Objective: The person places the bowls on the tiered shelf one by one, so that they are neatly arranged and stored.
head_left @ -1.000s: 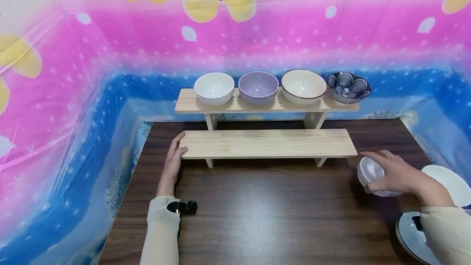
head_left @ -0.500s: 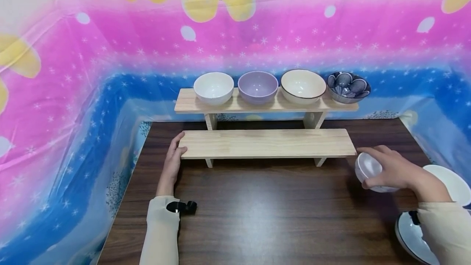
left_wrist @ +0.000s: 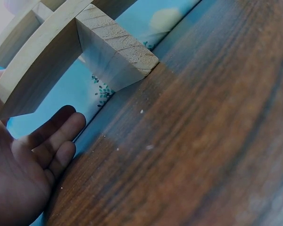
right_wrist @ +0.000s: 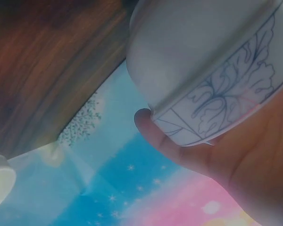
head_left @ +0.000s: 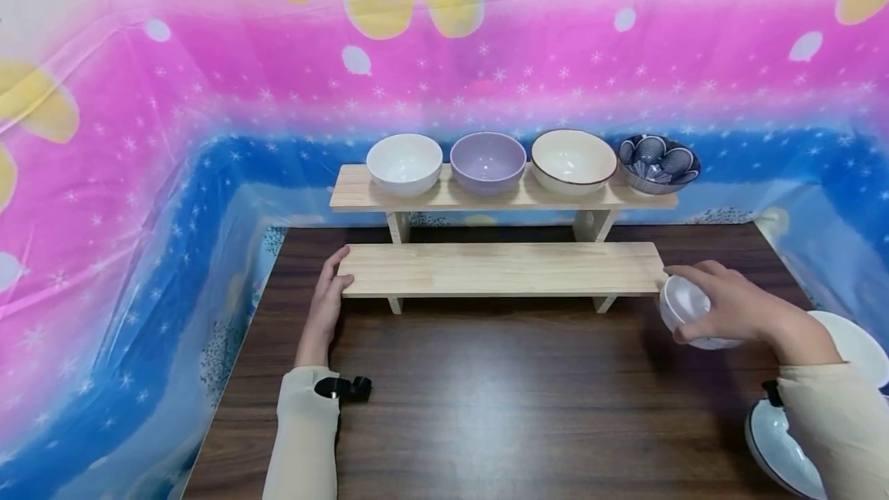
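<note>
My left hand [head_left: 325, 311] grips the left end of the lower board of a two-tier wooden shelf [head_left: 500, 270], thumb at the front corner. In the left wrist view, the other fingers [left_wrist: 61, 153] are loosely bent below the board [left_wrist: 42, 59]. At the shelf's right end, my right hand [head_left: 746, 309] holds a small white bowl [head_left: 684, 304], tilted with its mouth toward the shelf. The right wrist view shows a blue line-drawn leaf pattern around this bowl [right_wrist: 226, 89], with a finger [right_wrist: 167, 143] along its rim.
On the upper tier stand a white bowl [head_left: 405, 168], a purple bowl [head_left: 488, 167], a cream bowl with dark rim [head_left: 572, 164] and a dark patterned bowl [head_left: 649, 184] holding spoons. More white dishes [head_left: 854, 342] and a blue-rimmed bowl [head_left: 778, 438] sit at the table's right edge.
My right hand has moved left and slightly farther away with the bowl, up close to the right end of the lower board. The left hand stays in place on the shelf.
</note>
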Action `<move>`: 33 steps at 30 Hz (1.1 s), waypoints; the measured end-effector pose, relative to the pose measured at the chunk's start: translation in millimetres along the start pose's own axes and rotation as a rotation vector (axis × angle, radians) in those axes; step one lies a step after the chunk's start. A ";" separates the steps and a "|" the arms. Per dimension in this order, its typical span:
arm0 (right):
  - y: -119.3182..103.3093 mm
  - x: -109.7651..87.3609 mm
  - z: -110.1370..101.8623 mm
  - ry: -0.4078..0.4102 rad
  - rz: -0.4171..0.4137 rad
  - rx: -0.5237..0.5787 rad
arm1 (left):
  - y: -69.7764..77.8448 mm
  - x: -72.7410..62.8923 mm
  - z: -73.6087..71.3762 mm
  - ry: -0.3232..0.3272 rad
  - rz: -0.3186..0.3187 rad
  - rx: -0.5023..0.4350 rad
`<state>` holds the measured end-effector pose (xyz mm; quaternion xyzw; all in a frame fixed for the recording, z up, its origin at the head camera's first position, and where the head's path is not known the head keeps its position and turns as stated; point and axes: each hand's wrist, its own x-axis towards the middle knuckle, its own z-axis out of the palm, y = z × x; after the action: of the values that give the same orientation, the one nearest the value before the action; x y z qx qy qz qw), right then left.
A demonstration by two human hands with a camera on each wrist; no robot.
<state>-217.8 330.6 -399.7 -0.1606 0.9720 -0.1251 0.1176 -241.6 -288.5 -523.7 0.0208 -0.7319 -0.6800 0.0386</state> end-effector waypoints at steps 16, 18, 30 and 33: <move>-19.2 15.7 -12.2 0.002 -0.057 -0.004 | -0.7 -0.1 0.3 0.010 -0.005 -0.011; -23.2 17.4 -13.8 0.015 -0.074 -0.003 | -0.6 0.4 0.3 0.009 -0.005 -0.011; -52.9 33.0 -19.7 -0.005 -0.137 0.015 | -3.2 1.0 -1.8 0.015 0.008 -0.001; -57.9 36.3 -21.5 -0.008 -0.148 0.005 | -2.9 1.9 -1.8 0.008 0.018 -0.002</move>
<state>-240.7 269.6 -370.0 -0.2322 0.9566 -0.1354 0.1122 -243.4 -290.6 -526.4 0.0171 -0.7311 -0.6803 0.0477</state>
